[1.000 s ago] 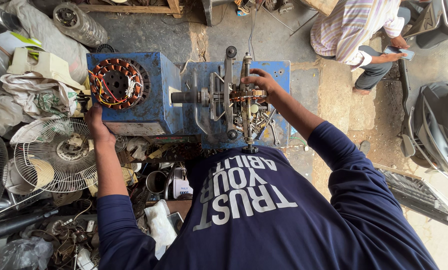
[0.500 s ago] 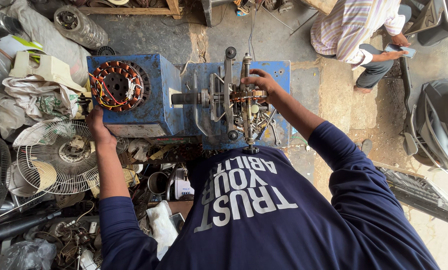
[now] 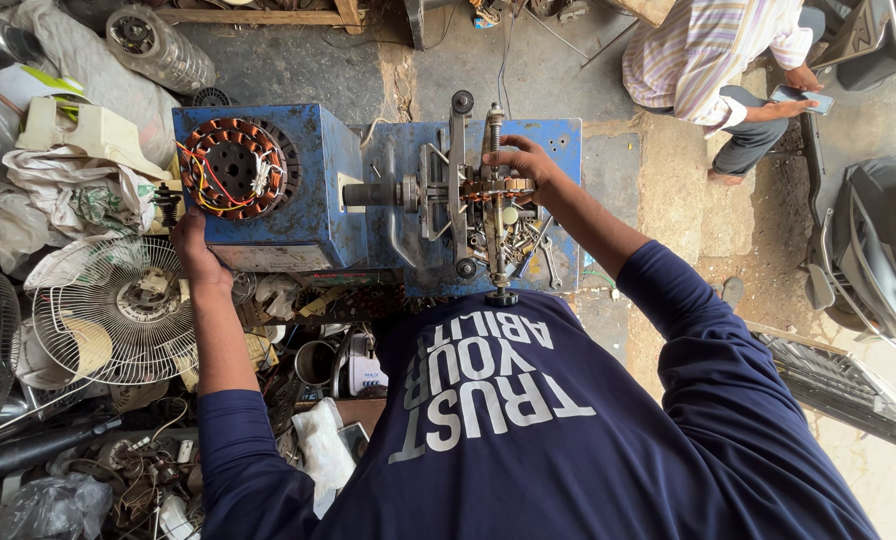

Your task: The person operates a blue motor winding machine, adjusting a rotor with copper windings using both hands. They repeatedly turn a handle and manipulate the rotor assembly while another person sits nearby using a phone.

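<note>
A blue coil-winding machine [image 3: 308,210] stands in front of me, with a copper-wound motor stator [image 3: 236,166] lying on its box top. My left hand [image 3: 193,250] grips the crank handle at the machine's left side. My right hand [image 3: 523,165] rests on the metal winding former [image 3: 473,190], a framed spindle with threaded rods, fingers curled around the part at its middle. Loose bolts and a spanner [image 3: 528,245] lie on the blue base below that hand.
A white fan guard [image 3: 118,310], fan parts, rags and scrap wiring crowd the left and lower left. A seated person [image 3: 713,60] holding a phone is at upper right. A parked scooter [image 3: 883,240] stands at the right edge.
My left hand has shifted slightly lower on the crank side. The right hand stays on the winding former. The view has barely moved.
</note>
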